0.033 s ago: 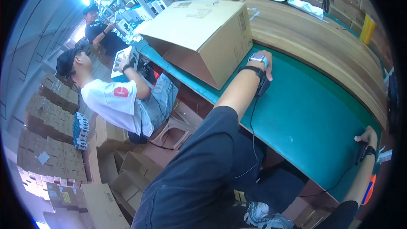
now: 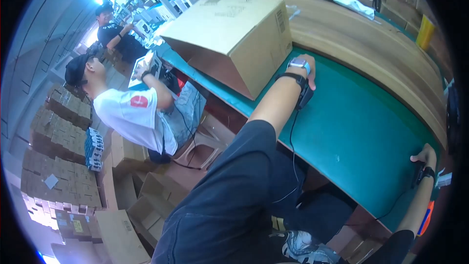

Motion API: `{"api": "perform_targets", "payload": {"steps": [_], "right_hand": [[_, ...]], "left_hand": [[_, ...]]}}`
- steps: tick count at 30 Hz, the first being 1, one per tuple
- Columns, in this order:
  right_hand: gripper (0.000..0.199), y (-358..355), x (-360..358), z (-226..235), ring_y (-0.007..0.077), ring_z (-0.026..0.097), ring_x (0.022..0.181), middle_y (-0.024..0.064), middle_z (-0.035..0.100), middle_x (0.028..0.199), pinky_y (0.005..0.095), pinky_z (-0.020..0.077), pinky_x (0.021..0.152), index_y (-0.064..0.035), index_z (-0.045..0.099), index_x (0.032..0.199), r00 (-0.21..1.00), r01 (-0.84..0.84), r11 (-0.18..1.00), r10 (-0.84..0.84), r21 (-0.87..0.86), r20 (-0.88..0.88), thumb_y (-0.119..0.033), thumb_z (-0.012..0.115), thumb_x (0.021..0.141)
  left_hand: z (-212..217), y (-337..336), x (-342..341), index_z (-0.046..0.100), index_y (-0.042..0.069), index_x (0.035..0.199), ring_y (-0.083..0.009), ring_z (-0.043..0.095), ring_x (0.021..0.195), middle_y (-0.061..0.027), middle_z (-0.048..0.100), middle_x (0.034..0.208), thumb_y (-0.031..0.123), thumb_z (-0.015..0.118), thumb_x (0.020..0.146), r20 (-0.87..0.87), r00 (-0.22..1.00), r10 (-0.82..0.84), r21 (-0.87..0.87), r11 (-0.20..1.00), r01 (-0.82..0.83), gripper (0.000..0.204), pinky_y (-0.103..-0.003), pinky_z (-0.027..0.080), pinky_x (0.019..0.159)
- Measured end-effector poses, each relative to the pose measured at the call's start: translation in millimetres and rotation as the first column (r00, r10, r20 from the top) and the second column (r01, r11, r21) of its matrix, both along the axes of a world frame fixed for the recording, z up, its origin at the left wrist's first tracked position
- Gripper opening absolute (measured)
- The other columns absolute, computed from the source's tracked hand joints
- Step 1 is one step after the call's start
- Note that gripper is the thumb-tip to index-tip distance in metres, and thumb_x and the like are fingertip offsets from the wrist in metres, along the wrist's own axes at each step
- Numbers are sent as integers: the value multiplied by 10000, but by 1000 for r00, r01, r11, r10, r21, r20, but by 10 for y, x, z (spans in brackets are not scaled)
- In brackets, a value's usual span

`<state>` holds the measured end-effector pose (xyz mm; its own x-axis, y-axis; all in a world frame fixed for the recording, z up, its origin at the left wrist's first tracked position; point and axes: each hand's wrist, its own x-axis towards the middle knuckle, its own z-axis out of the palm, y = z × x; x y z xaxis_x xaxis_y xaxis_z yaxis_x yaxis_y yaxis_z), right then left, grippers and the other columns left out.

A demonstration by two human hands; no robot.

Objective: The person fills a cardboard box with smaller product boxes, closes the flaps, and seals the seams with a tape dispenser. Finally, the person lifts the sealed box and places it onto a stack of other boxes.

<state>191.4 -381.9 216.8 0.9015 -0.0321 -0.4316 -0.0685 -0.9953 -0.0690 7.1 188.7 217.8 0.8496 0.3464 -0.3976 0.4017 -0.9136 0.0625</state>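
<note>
My left hand (image 2: 308,64), with a watch and a black strapped-on device at its wrist, rests at the green tabletop (image 2: 342,127) beside an overturned cardboard box (image 2: 259,49). Its thumb shows, but the other fingers are hidden, and I see nothing held. The box lies on its side, its mouth facing left toward the near edge. At the table's far right end is my right hand (image 2: 427,156), thumb spread away from the fingers, with nothing visible in it. Another black device (image 2: 420,173) is strapped by that wrist, and a thin cable hangs from each device.
A long brown board (image 2: 351,29) runs along the table's back, with a white crumpled sheet (image 2: 337,1) on it. To the left a seated co-worker (image 2: 132,107) handles a white-framed item (image 2: 146,71). Behind stands another person (image 2: 117,34). Open cartons (image 2: 156,205) crowd the floor.
Both my hands keep nearly the same places, and the box has not moved on the table. The seated co-worker's hand and the white-framed item have shifted slightly.
</note>
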Motion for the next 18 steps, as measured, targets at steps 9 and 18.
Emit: {"api": "perform_targets", "payload": {"steps": [9,18], "right_hand": [[705,-299,357,-377,386,703,843,267,670,1048,501,559,492,65,466,1236,999,-31,990,34,-135,21,-93,892,697],[636,238,-168,103,349,689,933,215,676,1037,504,575,623,44,523,1157,999,-1,996,5,-85,39,-102,902,669]], "left_hand": [[17,42,112,719,-5,1113,-343,664,1111,-185,683,1209,519,963,458,-28,1000,1,-14,1000,-2,874,-391,541,934],[6,72,26,714,9,1138,-332,672,1096,-171,690,1201,566,938,487,-82,996,20,19,1000,-19,886,-391,547,927]]}}
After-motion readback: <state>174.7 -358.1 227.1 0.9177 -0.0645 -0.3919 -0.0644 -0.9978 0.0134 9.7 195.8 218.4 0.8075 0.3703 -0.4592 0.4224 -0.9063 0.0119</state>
